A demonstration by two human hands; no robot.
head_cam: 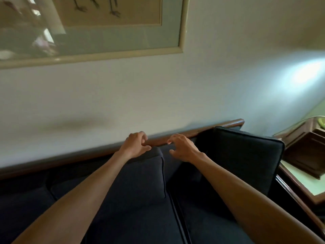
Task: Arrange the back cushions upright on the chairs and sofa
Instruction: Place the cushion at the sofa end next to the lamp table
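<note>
- We see the sofa (pixel 123 217) cut off at the bottom and left, its dark cushions hard to separate.
- Our left hand (pixel 134 145) curls its fingers on the top corner of the middle back cushion (pixel 140 176), which stands upright.
- Our right hand (pixel 182 148) hovers half open, holding nothing.
- The right back cushion (pixel 246 155) leans against the wooden rail (pixel 228 125), near the side surface (pixel 302 184).

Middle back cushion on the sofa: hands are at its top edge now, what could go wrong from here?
1. The left hand touches only the top corner of the middle cushion, and the right hand hovers open beside it, so the cushion may slump.
2. The right cushion stands askew at the sofa's end; a nudge could tip it toward the side table.
</note>
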